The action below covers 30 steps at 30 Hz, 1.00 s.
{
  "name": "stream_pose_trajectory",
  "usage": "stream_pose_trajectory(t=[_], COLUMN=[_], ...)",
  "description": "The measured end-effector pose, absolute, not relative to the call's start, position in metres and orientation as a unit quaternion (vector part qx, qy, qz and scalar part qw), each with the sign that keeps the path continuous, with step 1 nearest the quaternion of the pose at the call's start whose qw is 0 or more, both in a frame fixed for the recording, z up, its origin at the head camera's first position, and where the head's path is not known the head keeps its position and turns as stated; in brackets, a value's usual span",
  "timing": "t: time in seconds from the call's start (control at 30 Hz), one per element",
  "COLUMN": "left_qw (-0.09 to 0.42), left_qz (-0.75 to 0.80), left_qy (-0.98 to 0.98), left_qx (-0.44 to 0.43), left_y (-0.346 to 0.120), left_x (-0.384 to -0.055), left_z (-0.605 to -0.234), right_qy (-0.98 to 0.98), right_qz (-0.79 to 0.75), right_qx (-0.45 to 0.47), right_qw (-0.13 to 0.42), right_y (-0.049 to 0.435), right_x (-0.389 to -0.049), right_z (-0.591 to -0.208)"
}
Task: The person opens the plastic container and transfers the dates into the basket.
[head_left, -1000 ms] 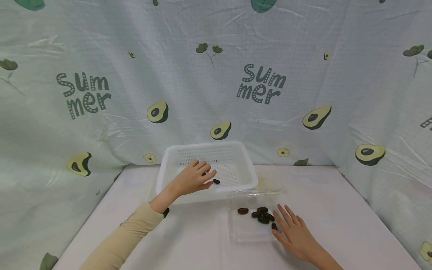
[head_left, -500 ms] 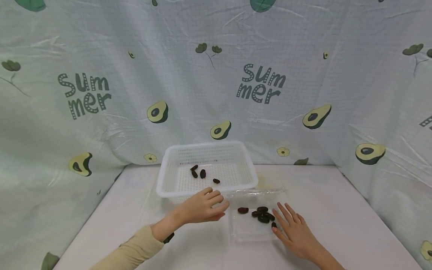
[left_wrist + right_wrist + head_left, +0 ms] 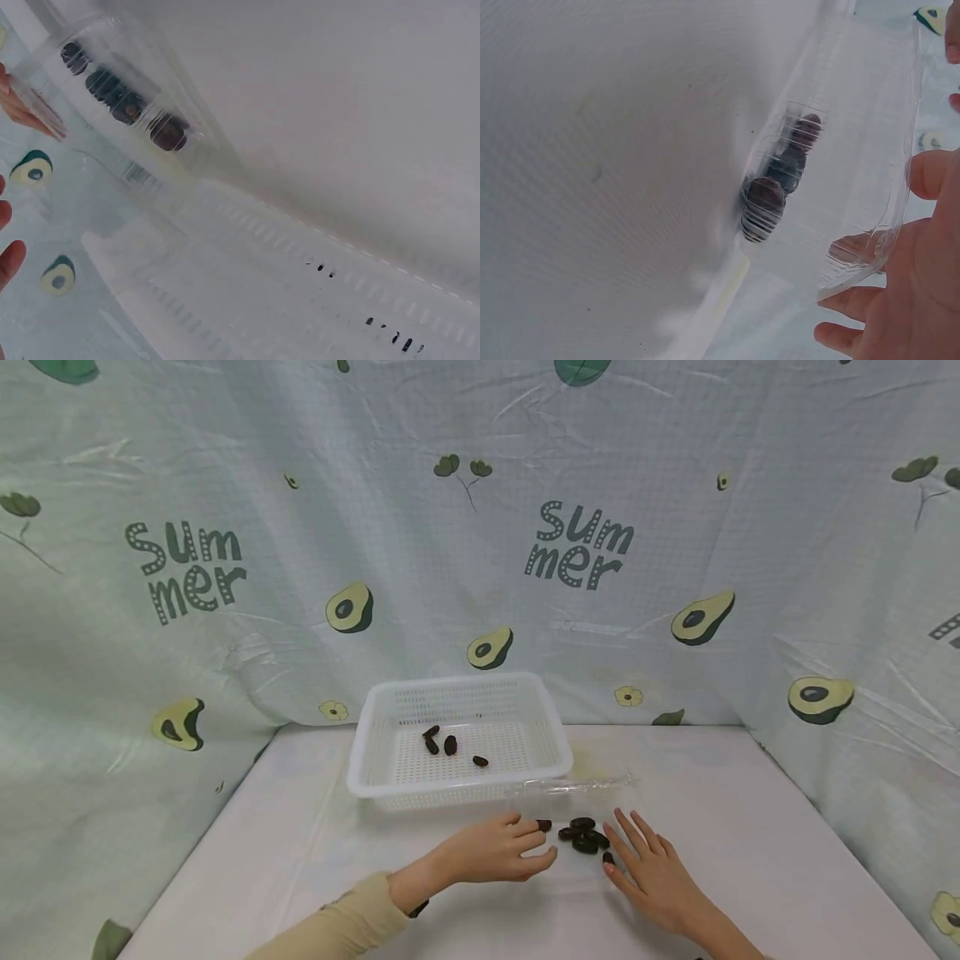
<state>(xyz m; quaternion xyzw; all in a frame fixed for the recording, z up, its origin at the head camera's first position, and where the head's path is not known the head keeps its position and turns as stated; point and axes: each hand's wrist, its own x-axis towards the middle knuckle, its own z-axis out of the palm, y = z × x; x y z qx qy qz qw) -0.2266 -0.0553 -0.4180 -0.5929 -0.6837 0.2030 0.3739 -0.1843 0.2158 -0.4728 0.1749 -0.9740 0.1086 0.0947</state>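
A clear plastic box (image 3: 577, 787) holding several dark brown dates (image 3: 585, 845) lies on the table. My left hand (image 3: 498, 850) hovers at the box's left side, fingers loosely bent, with nothing visible between them. It partly covers a reddish date (image 3: 544, 825). Spread over the box's right edge is my right hand (image 3: 656, 883), fingertips beside another date (image 3: 608, 857). In the right wrist view, that hand's straight fingers lie along the box's outer wall. Only fingertips (image 3: 10, 262) of the left hand enter the left wrist view.
A white perforated plastic basket (image 3: 457, 789) stands behind the box, slightly left, with several dates (image 3: 450, 745) on its bottom. The white table (image 3: 750, 827) ends at a hanging sheet (image 3: 420, 543) printed with avocados, at the back and both sides.
My left hand has come out of the basket, moving right and toward me to the box's left side. More dates now show in the basket. My right hand has stayed in place.
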Motion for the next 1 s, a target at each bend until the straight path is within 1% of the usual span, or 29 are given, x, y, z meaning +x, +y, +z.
stream_pose_trajectory(t=[0.27, 0.57, 0.8, 1.0], left_qw=[0.341, 0.337, 0.338, 0.308], left_qz=[0.264, 0.294, 0.317, 0.341], left_qy=[-0.684, -0.686, -0.689, -0.707], left_qx=[-0.588, -0.574, -0.557, -0.538], left_y=[-0.032, -0.01, 0.001, 0.006], left_x=[-0.239, -0.257, -0.263, -0.266], left_z=[-0.426, -0.438, -0.444, -0.449], right_qy=[-0.975, -0.975, -0.975, -0.975], right_qz=[0.114, 0.111, 0.11, 0.113], right_qx=[0.172, 0.172, 0.174, 0.172], right_qw=[0.086, 0.082, 0.082, 0.079], right_y=[0.216, 0.214, 0.213, 0.214], right_x=[-0.184, -0.184, -0.184, -0.183], right_z=[-0.474, -0.472, -0.47, -0.47])
